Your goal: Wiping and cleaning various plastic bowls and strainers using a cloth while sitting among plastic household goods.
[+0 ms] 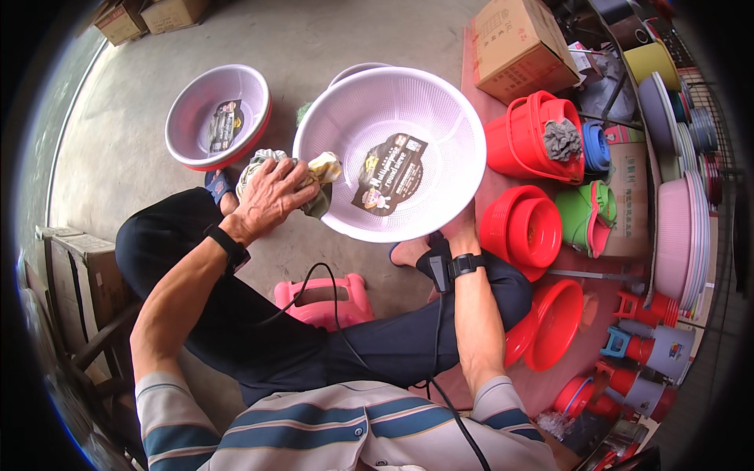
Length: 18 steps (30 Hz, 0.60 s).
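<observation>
A large white-lilac plastic sieve (459, 133) with a perforated wall and a dark label (390, 174) inside is held up in front of me. My left hand (272, 196) is closed over a crumpled, pale patterned cloth (324, 168). That cloth lies against the sieve's left rim. At the lower right rim, my right hand (459, 224) supports the sieve from behind. Its fingers are hidden by the sieve.
A lilac basin (188, 118) nested in a red one stands on the floor at left. Red buckets (514, 137), red basins (534, 231), a green bucket (577, 210) and a cardboard box (522, 51) line the right. A pink stool (326, 310) sits between my legs; a black cable (336, 298) crosses there.
</observation>
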Available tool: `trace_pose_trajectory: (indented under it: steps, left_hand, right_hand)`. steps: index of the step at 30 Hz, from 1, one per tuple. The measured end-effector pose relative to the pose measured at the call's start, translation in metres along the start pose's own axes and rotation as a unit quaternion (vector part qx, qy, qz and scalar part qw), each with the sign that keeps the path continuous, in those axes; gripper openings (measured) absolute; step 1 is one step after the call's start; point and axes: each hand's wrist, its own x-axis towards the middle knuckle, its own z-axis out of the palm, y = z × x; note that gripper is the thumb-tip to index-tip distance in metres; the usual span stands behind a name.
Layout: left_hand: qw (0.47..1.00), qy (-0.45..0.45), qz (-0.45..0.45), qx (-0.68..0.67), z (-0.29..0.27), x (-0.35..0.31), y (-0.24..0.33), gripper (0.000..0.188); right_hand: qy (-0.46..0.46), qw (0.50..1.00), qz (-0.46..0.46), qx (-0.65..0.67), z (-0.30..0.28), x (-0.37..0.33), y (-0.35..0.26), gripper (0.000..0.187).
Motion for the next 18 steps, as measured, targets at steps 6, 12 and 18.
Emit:
trace_pose_trajectory:
  steps: [6, 12, 18]
  left_hand:
    - [0.999, -0.035, -0.007, 0.005, 0.008, -0.001, -0.007, 0.040]
    - [0.999, -0.040, -0.014, -0.019, 0.029, -0.006, -0.013, 0.038]
    - [0.999, -0.044, -0.006, -0.022, 0.041, -0.006, -0.011, 0.035]
  right_hand:
    - [-0.019, 0.988, -0.060, -0.138, 0.018, -0.005, 0.012, 0.041]
    - [-0.023, 0.989, 0.069, 0.127, 0.033, -0.011, 0.040, 0.044]
    - [0.050, 0.797, 0.346, 0.494, 0.032, -0.012, 0.020, 0.078]
